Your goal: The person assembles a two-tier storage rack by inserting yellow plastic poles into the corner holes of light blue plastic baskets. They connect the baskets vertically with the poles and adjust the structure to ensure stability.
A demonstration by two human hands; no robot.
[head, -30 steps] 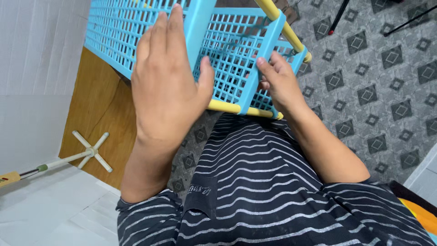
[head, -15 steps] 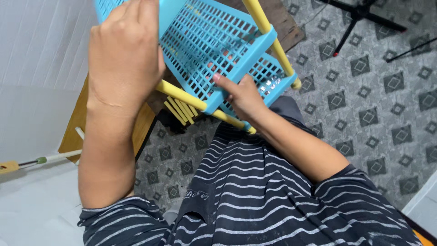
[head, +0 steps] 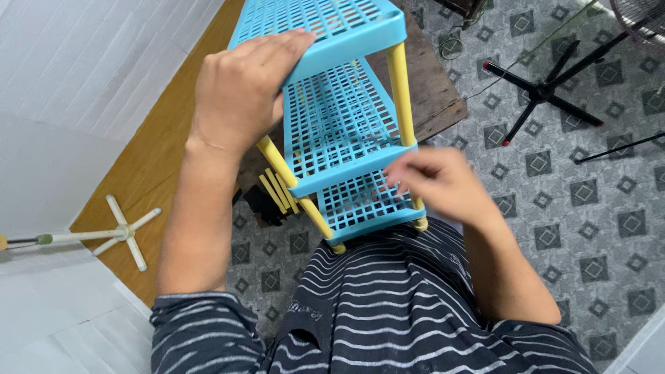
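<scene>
A blue plastic lattice rack point(head: 332, 131) with three shelves on yellow posts stands upright in front of my striped shirt. My left hand point(head: 239, 90) grips the front left corner of its top shelf. My right hand point(head: 436, 181) hovers blurred by the lower shelves at the front right post; its fingers are apart and it holds nothing that I can see. A bundle of spare yellow rods point(head: 275, 188) lies on the floor behind the rack's left post.
A brown wooden board point(head: 149, 159) lies along the white wall at left. A white cross-shaped base on a pole point(head: 125, 232) rests on it. A darker wooden board point(head: 433, 90) sits behind the rack. Black tripod legs point(head: 547, 93) stand on the patterned grey tiles at right.
The rack has swung from tilted toward me to upright. My left hand moved to the top shelf corner. My right hand let go of the lower shelf edge and shifted right.
</scene>
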